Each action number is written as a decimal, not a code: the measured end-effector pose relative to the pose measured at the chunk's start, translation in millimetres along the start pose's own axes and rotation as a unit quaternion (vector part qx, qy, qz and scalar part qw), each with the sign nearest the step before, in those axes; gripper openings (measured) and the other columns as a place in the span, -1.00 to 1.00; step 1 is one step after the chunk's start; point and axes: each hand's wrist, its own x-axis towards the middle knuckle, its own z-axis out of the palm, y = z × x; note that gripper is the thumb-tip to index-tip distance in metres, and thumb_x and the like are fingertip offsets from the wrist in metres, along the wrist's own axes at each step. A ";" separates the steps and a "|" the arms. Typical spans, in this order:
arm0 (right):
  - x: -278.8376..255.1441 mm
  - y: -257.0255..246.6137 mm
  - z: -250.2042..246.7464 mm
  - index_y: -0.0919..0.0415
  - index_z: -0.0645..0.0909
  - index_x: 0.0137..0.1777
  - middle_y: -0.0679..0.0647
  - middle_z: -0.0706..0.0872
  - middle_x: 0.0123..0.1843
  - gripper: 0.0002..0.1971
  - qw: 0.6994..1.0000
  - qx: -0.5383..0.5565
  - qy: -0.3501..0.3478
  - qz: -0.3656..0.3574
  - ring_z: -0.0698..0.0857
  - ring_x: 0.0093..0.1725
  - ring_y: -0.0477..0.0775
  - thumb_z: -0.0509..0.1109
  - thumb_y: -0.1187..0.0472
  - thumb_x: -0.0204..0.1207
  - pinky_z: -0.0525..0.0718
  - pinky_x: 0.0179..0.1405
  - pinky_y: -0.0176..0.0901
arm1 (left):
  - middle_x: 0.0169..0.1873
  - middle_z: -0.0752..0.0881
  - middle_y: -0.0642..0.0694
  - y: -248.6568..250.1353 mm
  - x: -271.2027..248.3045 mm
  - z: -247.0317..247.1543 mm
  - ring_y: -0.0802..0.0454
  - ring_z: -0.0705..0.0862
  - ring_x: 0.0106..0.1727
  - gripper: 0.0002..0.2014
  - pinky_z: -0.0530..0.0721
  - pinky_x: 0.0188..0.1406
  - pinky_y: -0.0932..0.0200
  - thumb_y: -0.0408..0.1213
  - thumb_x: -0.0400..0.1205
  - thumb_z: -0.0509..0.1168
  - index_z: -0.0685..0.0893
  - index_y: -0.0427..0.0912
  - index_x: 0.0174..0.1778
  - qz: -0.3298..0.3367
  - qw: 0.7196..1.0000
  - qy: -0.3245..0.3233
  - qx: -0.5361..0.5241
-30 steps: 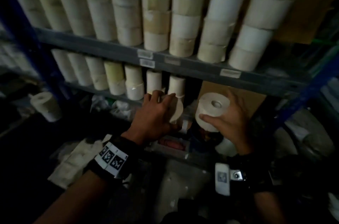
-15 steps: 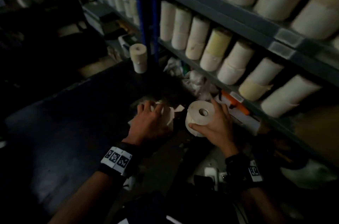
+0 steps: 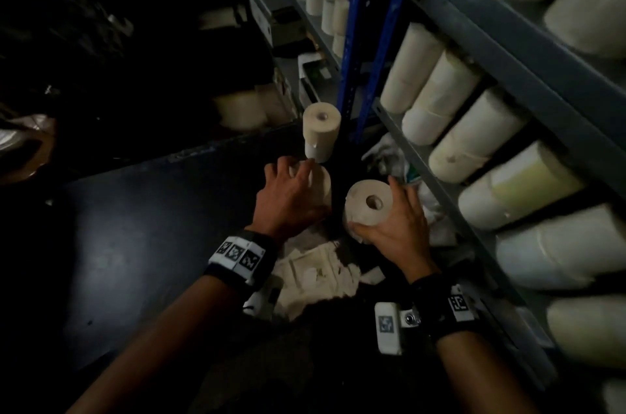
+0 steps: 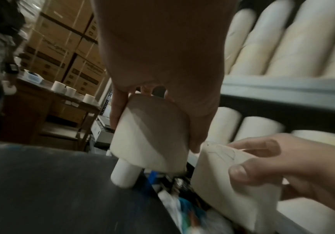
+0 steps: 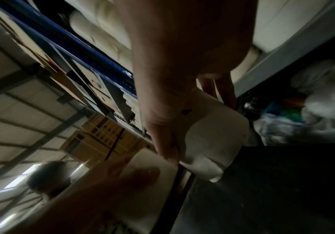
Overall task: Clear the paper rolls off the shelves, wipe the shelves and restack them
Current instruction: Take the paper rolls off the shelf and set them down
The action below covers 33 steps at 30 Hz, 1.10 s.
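Observation:
My left hand (image 3: 291,191) grips a cream paper roll (image 3: 321,184) from above, just over the dark table (image 3: 135,244); the left wrist view shows fingers and thumb round that roll (image 4: 152,136). My right hand (image 3: 393,220) holds a second roll (image 3: 369,201), core hole up, thumb at its near side; the same roll (image 5: 212,139) shows in the right wrist view. Another roll (image 3: 321,130) stands upright on the table behind them. Many rolls (image 3: 474,139) lie in rows on the grey shelves (image 3: 508,51) at right.
A crumpled cloth (image 3: 315,274) lies on the table under my wrists. Plastic bags and clutter (image 3: 393,156) fill the gap by the lowest shelf. A blue upright post (image 3: 352,40) stands behind. A wooden table with rolls (image 4: 66,90), stacked cartons and another person are farther left.
Both hands carried their rolls from the lower shelf down and left to the dark table. The view swung left, bringing the standing roll close ahead of my hands.

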 end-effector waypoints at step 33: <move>237.5 -94.4 -8.3 0.07 0.19 0.80 0.11 0.41 0.63 0.27 0.988 0.021 0.029 -0.148 0.51 0.53 0.13 0.75 -0.31 0.15 0.46 0.31 -0.21 | 0.41 0.47 -0.11 -86.8 101.0 88.3 -0.23 0.55 0.39 -0.30 0.75 0.09 -0.33 0.30 0.48 0.07 0.51 0.01 0.47 -0.119 0.990 -0.040 -0.071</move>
